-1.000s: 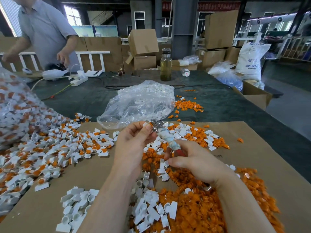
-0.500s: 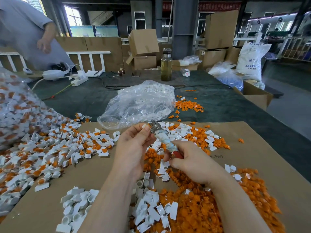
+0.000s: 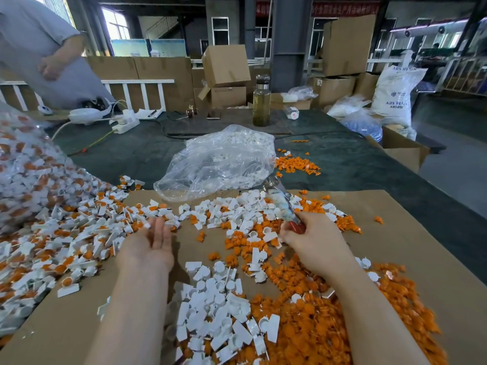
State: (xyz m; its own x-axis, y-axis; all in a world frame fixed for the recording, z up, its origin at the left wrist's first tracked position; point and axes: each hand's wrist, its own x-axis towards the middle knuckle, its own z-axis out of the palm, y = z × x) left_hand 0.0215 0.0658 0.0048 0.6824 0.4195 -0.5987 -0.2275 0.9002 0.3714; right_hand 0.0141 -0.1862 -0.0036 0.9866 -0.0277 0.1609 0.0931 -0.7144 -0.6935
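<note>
As the head view looks down on the cardboard sheet (image 3: 411,233), the left hand (image 3: 151,241) lies at 7 o'clock from frame centre, palm up, with the fingers straight and relaxed, just above the edge of the assembled parts (image 3: 66,233). The right hand (image 3: 316,243), at 4 o'clock, is curled round the red grip of the tool (image 3: 280,204). The tool's taped shaft slants up toward 11 o'clock from that hand, and its metal tip ends near the clear bag (image 3: 221,162). The clear bag lies at 12 o'clock on the dark table cover (image 3: 355,167), slumped and partly filled with white pieces. A second, larger bag (image 3: 26,167) at 9 o'clock is full of white-and-orange pieces, and the assembled parts spread from its foot onto the sheet. Loose white parts (image 3: 218,312) lie heaped at 6 o'clock between the forearms. The orange caps (image 3: 329,325) form a heap at 5 o'clock, under and beside the right forearm. At 12 o'clock, farther back, a glass bottle (image 3: 261,104) stands upright and holds yellowish liquid. A printed white sack (image 3: 395,93) stands at 2 o'clock, beside an open cardboard box (image 3: 405,151); what the box holds is hidden.
</note>
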